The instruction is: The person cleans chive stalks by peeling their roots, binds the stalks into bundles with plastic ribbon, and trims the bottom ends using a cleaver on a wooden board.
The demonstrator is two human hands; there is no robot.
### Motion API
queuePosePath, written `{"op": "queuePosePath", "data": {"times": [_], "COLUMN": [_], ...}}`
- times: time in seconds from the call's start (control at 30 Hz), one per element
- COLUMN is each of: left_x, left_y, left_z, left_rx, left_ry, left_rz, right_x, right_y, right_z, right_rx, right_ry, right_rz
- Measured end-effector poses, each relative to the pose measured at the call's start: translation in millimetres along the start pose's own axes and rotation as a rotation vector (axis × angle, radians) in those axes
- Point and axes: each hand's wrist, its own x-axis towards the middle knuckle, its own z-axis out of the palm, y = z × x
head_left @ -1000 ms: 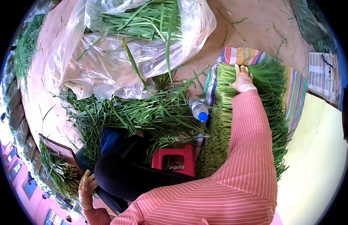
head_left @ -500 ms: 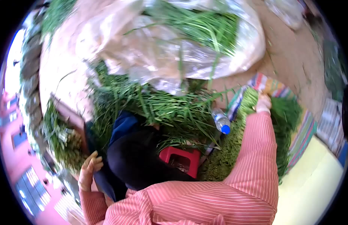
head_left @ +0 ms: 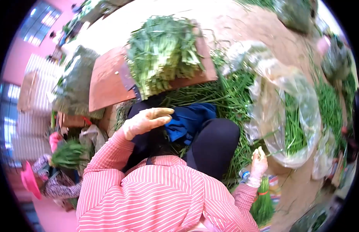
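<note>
My left hand, in a pale glove, is open above my lap with its fingers stretched to the right. Just beyond it lies a knife on a reddish-brown board, its dark handle over the near edge. A big pile of garlic chives rests on that board, pale cut ends facing me. Off to my right, my gloved right hand is raised with its fingers pinched together; whatever is in them is too small to make out. Below that hand sits a chive bundle with a red band.
Loose greens cover the floor before my knees. An open clear plastic bag with long greens stands to the right. A water bottle is by my right wrist. At far left a co-worker in a pink hat sits near a green bunch.
My view has swung left, bringing the board, knife and chive pile into sight. My right hand has come off the bundled greens. My left hand has moved in over my lap.
</note>
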Motion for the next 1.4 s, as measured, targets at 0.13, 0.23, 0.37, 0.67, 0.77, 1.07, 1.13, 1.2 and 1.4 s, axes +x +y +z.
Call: {"op": "queuePosePath", "data": {"times": [0.13, 0.23, 0.37, 0.67, 0.77, 1.07, 1.13, 1.2, 1.4], "left_x": [-33, -52, -75, -121, -140, -171, -169, -166, -146], "left_y": [-12, -31, -59, -90, -91, -114, -117, -115, -101], "left_z": [-23, -47, -75, -133, -147, -189, -191, -192, -191], "left_rx": [-0.025, -0.062, -0.176, -0.377, -0.374, -0.507, -0.639, -0.621, -0.48], "left_ry": [0.001, 0.06, 0.203, 0.492, 0.632, 0.949, 0.925, 0.926, 0.818], "left_rz": [0.076, 0.156, 0.231, 0.389, 0.464, 0.59, 0.629, 0.617, 0.541], "right_x": [1, -29, -84, -119, -121, -121, -135, -126, -84], "right_y": [-198, -295, -349, -341, -345, -414, -398, -384, -333], "right_z": [52, 110, 203, 421, 425, 331, 301, 277, 266], "right_rx": [-0.016, -0.051, -0.106, -1.128, -0.944, -0.149, -0.104, -0.374, -0.77], "right_ry": [-0.082, -0.254, -0.412, -0.556, -0.499, -1.2, -1.124, -1.169, -0.974], "right_rz": [-0.201, -0.52, -1.049, -0.995, -0.95, -0.289, -0.346, -0.664, -1.474]}}
